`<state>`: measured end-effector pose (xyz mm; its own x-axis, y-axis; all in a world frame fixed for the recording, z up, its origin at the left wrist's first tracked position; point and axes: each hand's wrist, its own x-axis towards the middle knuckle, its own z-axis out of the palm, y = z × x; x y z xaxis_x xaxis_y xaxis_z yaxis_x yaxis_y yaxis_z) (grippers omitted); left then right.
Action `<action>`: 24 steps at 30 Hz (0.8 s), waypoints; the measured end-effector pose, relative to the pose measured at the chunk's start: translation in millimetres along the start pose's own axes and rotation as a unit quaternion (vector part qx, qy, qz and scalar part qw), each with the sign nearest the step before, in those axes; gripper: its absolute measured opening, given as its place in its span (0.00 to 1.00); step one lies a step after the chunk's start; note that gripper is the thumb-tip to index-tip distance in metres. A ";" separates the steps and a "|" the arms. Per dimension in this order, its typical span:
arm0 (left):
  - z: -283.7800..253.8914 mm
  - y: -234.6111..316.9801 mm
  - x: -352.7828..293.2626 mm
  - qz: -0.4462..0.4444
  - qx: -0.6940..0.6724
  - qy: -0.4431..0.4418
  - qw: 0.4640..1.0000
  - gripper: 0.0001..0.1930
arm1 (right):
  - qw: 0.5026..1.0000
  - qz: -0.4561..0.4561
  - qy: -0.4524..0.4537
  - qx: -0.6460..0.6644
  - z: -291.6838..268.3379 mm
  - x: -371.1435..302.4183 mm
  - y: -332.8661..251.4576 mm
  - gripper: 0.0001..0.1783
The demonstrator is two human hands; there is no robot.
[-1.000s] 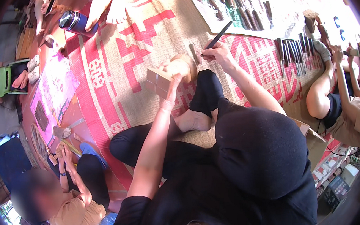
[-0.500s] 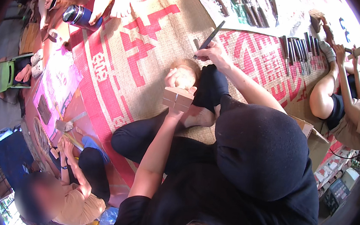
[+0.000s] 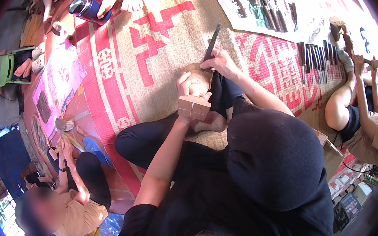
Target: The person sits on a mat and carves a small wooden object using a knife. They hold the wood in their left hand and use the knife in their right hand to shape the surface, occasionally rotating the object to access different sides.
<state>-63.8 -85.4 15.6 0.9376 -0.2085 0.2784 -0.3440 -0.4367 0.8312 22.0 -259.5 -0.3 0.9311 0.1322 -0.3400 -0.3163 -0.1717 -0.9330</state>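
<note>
My left hand (image 3: 183, 84) is wrapped round a pale, rounded wooden piece (image 3: 198, 89) above my crossed legs. A square wooden block (image 3: 194, 107) with a light line across it sits at the wrist side of the piece; whether the two are joined, I cannot tell. My right hand (image 3: 222, 63) grips a dark, narrow, flat tool (image 3: 213, 42). One end of this tool points away from me; its near end is at the far right edge of the rounded piece. Whether that end touches the wood is hard to see.
Beneath me lies a red and tan woven mat (image 3: 159, 47). Several chisels (image 3: 315, 57) lie at the far right, with more tools on a white sheet (image 3: 270, 32). A dark blue flask (image 3: 89, 9) lies far left. Other people sit left and right; a mallet (image 3: 64, 125) is at left.
My right hand has come left and nearer, bringing the dark tool to the wooden piece and turning it more upright. My left hand with the wooden piece has shifted slightly right.
</note>
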 end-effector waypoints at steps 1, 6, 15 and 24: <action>0.7 1.9 0.3 -0.012 -0.009 0.001 1.000 0.34 | 1.000 0.006 0.005 0.025 -0.4 -1.7 -1.3 0.08; 0.3 0.6 0.3 0.022 0.000 0.010 1.000 0.33 | 0.966 0.099 0.094 0.221 -12.8 -0.9 -3.5 0.07; 0.4 1.5 1.4 0.018 0.003 0.013 1.000 0.33 | 0.992 0.012 0.030 0.125 7.7 1.6 7.2 0.07; 1.7 -5.7 -1.3 0.050 0.019 0.021 0.998 0.31 | 0.991 0.001 0.028 0.132 -1.9 4.9 -2.4 0.05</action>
<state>-63.1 -84.1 9.6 0.8998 -0.2151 0.3797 -0.4364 -0.4481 0.7803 27.6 -260.4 0.5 0.9365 0.0773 -0.3421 -0.3483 0.0911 -0.9330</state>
